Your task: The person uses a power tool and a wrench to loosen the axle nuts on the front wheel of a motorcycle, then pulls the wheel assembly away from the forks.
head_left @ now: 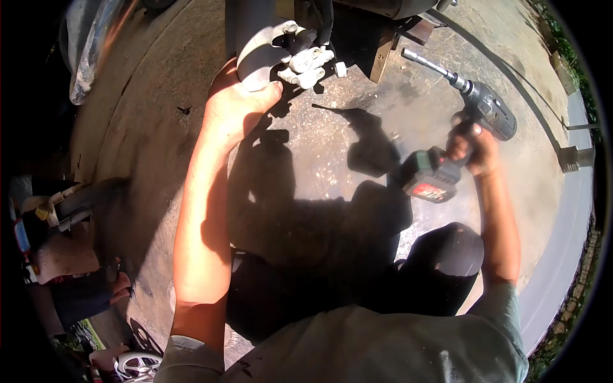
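My left hand (241,102) is closed around the edge of a pale, rounded metal part (255,57), thumb in front and fingers mostly hidden behind it. Knobbly whitish fittings (308,64) and a dark bolt-like piece stick out on its right side, beside a dark upright column (248,19). Off to the right, my right hand (472,147) grips the handle of a black cordless drill (491,112). A long silver socket extension (424,62) points from the drill toward the upper left, apart from the pale part. The drill's battery pack (431,175) hangs toward my knee.
A wooden block (383,54) stands on the concrete floor (147,127) under a dark machine body at the top. Another person's leg and foot (120,285) show at left, above a spoked wheel (139,366). Clear plastic sheeting (86,57) hangs at upper left.
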Motion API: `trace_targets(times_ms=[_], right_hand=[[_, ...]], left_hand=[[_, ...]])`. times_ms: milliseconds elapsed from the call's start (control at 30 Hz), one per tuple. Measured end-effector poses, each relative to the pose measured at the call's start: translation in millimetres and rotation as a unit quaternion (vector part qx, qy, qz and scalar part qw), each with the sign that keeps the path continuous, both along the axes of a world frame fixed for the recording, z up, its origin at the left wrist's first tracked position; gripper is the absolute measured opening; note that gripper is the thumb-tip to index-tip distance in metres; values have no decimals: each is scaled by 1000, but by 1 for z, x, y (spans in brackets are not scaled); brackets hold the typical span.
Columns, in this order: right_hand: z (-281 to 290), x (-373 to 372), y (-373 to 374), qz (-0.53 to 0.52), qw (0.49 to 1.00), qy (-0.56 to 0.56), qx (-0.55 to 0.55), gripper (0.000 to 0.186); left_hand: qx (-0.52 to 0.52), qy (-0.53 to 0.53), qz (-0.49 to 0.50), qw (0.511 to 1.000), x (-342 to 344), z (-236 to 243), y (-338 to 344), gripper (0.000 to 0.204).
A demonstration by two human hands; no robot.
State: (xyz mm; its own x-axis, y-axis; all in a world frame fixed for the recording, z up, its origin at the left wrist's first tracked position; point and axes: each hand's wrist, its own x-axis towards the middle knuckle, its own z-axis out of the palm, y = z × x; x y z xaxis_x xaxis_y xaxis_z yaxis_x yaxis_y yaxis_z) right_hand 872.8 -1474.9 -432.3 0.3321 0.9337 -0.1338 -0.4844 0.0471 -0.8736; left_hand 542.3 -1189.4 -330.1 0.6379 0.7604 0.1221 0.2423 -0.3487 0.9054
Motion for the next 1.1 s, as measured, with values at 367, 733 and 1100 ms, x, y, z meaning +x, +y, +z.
trace_targets(times_ms=[367, 733, 1100], right_hand=[[-180, -3, -172, 98, 937, 160, -295, 39], [-229, 54, -302, -40, 911, 211, -353, 34], [-167, 227, -253, -40, 679, -490, -545, 30]], left_hand=[[26, 73, 127, 989, -13, -11, -9, 22], [144, 82, 176, 970, -36, -39, 12, 16], [123, 176, 252, 944, 14, -18, -72, 13]])
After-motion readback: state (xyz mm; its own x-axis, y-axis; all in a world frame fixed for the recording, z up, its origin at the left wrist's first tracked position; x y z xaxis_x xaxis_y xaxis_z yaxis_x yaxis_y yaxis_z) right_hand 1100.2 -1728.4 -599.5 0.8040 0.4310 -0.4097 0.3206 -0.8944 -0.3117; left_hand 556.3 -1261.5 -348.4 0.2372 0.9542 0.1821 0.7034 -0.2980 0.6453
